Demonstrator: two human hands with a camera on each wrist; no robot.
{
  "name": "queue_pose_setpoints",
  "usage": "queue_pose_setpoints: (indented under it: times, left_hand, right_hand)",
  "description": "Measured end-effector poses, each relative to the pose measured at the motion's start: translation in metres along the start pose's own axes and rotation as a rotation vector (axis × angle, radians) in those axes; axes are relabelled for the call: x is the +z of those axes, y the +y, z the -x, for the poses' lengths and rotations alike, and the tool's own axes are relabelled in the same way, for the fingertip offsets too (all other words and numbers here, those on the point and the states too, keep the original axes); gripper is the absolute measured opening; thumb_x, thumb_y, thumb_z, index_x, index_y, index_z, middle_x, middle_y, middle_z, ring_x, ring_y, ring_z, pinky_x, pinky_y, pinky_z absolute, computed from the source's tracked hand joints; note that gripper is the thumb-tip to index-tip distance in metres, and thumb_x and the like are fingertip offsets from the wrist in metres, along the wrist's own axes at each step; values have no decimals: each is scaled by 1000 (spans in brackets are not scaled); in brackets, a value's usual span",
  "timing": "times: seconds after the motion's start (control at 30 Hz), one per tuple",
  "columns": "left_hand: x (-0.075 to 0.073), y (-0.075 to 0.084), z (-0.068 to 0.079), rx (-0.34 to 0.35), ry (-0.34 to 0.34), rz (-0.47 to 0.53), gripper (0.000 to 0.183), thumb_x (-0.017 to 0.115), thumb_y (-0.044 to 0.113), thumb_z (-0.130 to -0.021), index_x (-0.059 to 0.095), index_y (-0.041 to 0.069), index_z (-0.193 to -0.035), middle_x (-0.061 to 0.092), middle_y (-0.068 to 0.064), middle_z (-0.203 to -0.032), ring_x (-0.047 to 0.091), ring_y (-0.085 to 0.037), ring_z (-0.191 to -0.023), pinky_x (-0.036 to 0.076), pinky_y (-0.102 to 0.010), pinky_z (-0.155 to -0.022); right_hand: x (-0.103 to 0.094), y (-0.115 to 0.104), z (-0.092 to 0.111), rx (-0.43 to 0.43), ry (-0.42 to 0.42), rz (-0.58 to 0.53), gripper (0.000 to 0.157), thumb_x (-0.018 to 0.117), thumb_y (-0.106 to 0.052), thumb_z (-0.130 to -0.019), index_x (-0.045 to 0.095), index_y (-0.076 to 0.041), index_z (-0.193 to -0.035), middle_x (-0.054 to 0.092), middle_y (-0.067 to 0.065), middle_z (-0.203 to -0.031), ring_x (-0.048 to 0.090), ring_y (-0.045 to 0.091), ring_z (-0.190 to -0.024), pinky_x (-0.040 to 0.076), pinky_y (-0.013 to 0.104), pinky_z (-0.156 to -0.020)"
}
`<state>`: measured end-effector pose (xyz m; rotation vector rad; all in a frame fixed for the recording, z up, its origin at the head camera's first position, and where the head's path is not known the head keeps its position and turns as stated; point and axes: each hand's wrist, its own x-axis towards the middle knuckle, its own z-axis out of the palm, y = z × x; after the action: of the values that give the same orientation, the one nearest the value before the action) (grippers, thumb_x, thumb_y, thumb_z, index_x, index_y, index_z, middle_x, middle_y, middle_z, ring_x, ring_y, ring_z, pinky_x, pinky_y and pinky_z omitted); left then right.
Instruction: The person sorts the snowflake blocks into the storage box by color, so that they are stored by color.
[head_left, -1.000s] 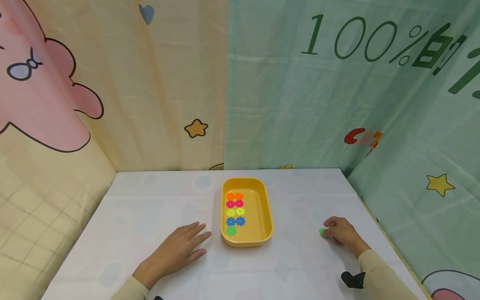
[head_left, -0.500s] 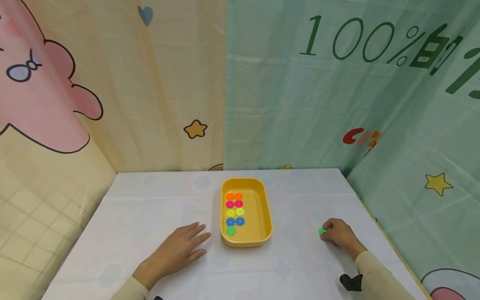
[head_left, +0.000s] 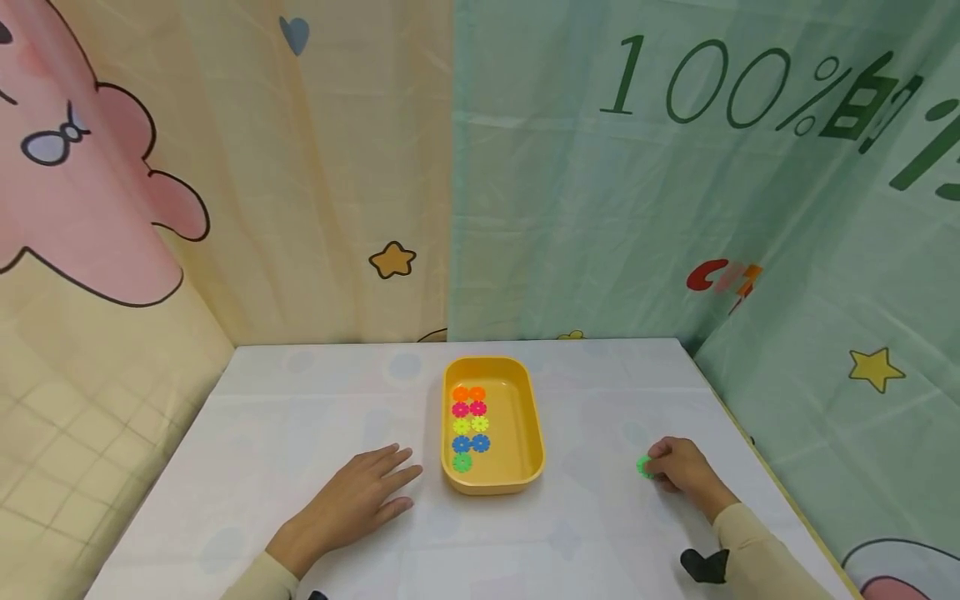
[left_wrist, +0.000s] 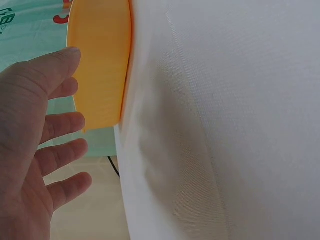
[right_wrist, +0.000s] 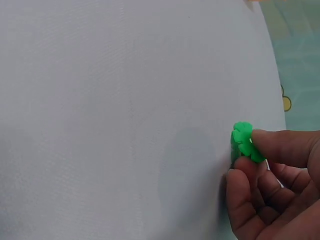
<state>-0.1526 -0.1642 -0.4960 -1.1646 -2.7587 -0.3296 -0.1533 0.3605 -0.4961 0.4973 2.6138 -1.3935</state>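
My right hand (head_left: 686, 468) pinches a green flower-shaped plastic piece (right_wrist: 243, 139) between thumb and fingers, low over the right part of the table. Part of the piece is hidden behind the fingertips. My left hand (head_left: 358, 498) lies with its fingers spread to the left of the yellow tray (head_left: 528, 425), holding nothing; in the left wrist view its fingertips overlap the tray's side. Inside the tray, flower pieces stand in rows along the left: an orange pair (head_left: 468, 393), a pink pair (head_left: 469, 409), a yellow pair (head_left: 470, 425), a blue pair (head_left: 471, 443) and a single green piece (head_left: 462, 462).
A white cloth (head_left: 585, 533) covers the table. Printed curtains (head_left: 570, 208) hang along its back and sides. A dark strap end (head_left: 705, 566) hangs by the right sleeve.
The green piece in my right hand has tilted slightly between the fingertips, while the hand stays at nearly the same spot. My left hand and the tray have not moved.
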Motion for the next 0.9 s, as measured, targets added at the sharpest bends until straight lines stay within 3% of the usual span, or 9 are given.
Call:
queue_pose_setpoints:
  times: [0.3, 0.6, 0.9]
  left_hand:
    - [-2, -1, 0, -30, -35, 9, 49, 69, 42, -96, 65, 18, -139, 58, -10, -147, 52, -34, -137, 47, -55, -108]
    - [-2, -1, -2, -10, -24, -4, 47, 65, 44, -99, 65, 18, -138, 59, -11, -146, 53, -34, -136, 48, -54, -107]
    - [-2, 0, -2, -39, -64, 6, 49, 66, 44, -98, 64, 19, -139, 58, -9, -147, 51, -33, -139, 47, -54, -108]
  right_hand:
    - [3, -14, -6, 33, -83, -210, 15, 68, -3, -92, 64, 8, -103, 67, 4, -82, 65, 14, -68, 58, 26, -61]
    - [18, -49, -13, -10, -126, -257, 19, 70, -8, -94, 65, 5, -107, 68, 3, -85, 64, 13, -71, 58, 24, -65]
    - [37, -90, -23, -49, -150, -299, 20, 69, -10, -95, 64, 4, -109, 66, 7, -87, 60, 14, -71, 57, 23, -66]
